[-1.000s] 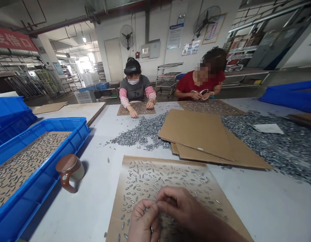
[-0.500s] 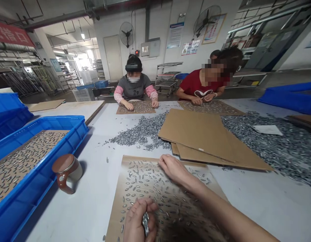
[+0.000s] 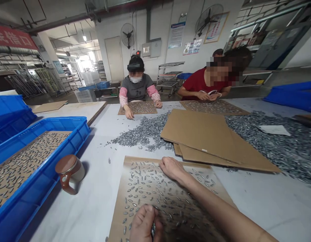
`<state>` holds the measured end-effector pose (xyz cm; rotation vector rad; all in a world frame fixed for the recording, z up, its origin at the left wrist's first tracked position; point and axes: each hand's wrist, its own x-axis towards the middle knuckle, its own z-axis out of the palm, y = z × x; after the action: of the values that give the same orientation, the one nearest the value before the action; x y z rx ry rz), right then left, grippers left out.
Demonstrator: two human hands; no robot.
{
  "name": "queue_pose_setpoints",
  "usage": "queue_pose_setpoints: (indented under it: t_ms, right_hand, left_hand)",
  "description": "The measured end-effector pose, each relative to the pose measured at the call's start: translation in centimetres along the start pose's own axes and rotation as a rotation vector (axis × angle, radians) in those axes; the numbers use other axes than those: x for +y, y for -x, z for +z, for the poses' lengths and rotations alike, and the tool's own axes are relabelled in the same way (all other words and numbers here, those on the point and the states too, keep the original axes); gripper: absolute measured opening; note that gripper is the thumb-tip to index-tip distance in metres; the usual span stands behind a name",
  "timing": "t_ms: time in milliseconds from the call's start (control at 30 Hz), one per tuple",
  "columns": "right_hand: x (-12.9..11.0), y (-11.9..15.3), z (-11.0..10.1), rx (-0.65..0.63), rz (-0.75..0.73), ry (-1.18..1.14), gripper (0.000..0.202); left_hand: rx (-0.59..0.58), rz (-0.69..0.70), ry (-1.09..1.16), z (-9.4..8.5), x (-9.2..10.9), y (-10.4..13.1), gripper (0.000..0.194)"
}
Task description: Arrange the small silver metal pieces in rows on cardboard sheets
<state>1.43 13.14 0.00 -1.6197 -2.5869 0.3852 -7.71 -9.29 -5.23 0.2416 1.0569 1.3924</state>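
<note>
Before me lies a cardboard sheet [image 3: 120, 201] dotted with small, pointed oval metal pieces [image 3: 141, 192]. Low over its near part, my left hand [image 3: 145, 223] is closed around several of the same metal pieces, a few glinting between thumb and fingers. My right hand [image 3: 172, 168] reaches across to the sheet's far edge, its fingers bent together and pointing down at the board. Whatever those fingertips hold, if anything, is hidden. Shadow darkens the sheet's near right part.
Beyond the sheet is a heap of loose metal pieces [image 3: 135, 134], beside stacked cardboard sheets [image 3: 195, 129]. On the left are a lidded mug [image 3: 70, 171] and a blue crate [image 3: 80, 126] holding a filled board. Two co-workers [image 3: 139, 85] sit across the table.
My left hand has shifted slightly right and turned, showing fewer pieces. My right hand stays near the far edge. A co-worker's hand has moved off their board toward the heap.
</note>
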Motion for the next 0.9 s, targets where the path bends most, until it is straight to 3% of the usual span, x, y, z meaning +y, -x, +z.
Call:
queue_pose_setpoints:
  t_ms: [233, 300, 367, 467, 600, 767, 900]
  right_hand:
    - [-0.1, 0.9, -1.2, 0.061, -0.027, -0.027, 0.026]
    - [0.0, 3.1, -1.8, 0.134, -0.075, -0.128, 0.026]
    - [0.0, 6.5, -2.2, 0.128, -0.179, -0.321, 0.027]
    - [0.0, 12.0, -2.0, -0.079, -0.390, -0.640, 0.028]
    - [0.6, 16.0, -0.6, -0.022, -0.398, -0.764, 0.040]
    - [1.3, 16.0, 0.0, 0.018, -0.379, -0.729, 0.031]
    - [3.0, 12.6, -0.9, 0.095, -0.297, -0.623, 0.030]
  left_hand:
    - [-0.026, 0.056, 0.088, 0.5, 0.3, 0.2, 0.071]
    - [-0.024, 0.063, 0.113, 1.0, 0.6, 0.6, 0.073]
    - [-0.017, 0.092, 0.117, 1.6, 0.5, 0.8, 0.072]
    - [-0.051, 0.149, 0.061, 2.2, -0.1, 0.7, 0.065]
    - [-0.082, 0.182, -0.013, 3.2, -1.0, 0.5, 0.065]
    - [-0.074, 0.170, -0.063, 4.1, -0.7, 0.7, 0.065]
    - [-0.055, 0.114, -0.048, 4.2, 0.0, 0.7, 0.065]
